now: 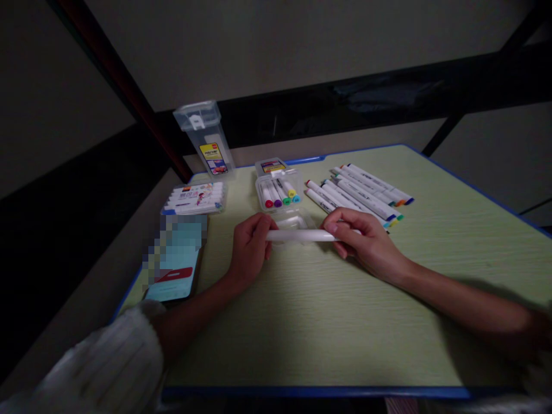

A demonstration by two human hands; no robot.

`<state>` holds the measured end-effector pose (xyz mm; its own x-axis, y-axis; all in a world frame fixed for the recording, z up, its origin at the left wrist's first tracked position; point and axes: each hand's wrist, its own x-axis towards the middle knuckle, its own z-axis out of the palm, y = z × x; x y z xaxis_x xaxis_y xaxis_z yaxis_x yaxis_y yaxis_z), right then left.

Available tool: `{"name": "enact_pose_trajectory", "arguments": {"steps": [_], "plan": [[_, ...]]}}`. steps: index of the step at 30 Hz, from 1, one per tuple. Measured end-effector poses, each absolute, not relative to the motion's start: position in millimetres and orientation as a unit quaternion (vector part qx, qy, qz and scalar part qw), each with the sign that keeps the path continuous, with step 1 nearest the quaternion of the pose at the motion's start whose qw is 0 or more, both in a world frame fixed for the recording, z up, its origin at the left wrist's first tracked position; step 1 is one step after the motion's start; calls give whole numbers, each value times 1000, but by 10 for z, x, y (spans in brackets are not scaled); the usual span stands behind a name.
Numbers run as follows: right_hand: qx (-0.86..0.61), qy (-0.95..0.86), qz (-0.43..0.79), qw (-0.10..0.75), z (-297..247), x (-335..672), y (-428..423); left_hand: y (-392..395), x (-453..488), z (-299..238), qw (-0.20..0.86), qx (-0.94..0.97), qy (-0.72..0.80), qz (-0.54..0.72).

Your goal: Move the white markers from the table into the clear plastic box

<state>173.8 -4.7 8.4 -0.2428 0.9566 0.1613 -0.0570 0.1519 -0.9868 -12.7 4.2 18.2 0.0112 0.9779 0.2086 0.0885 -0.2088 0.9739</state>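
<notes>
Both my hands hold one white marker (302, 235) level above the pale green desk (302, 322). My left hand (250, 248) is closed round its left end, which is hidden in the fingers. My right hand (366, 241) pinches the marker's right part between thumb and fingers. Just behind the marker lies a clear plastic marker case (278, 192), open, with several markers standing in it showing coloured caps. Its clear lid (297, 220) lies right behind the held marker.
Several loose white markers (362, 192) lie in a row at the back right. A flat pack of markers (196, 198) and an upright clear box (207, 138) stand at the back left. A phone (176, 261) lies at the left edge.
</notes>
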Motion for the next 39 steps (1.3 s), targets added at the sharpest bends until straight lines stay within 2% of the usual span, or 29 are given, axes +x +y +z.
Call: {"name": "enact_pose_trajectory", "arguments": {"steps": [14, 27, 39], "plan": [[-375, -579, 543, 479, 52, 1755, -45, 33, -133, 191, 425, 571, 466, 526], [-383, -641, 514, 422, 165, 1745, -91, 35, -125, 195, 431, 568, 468, 523], [-407, -613, 503, 454, 179, 1732, -111, 32, -125, 190, 441, 556, 475, 520]]}}
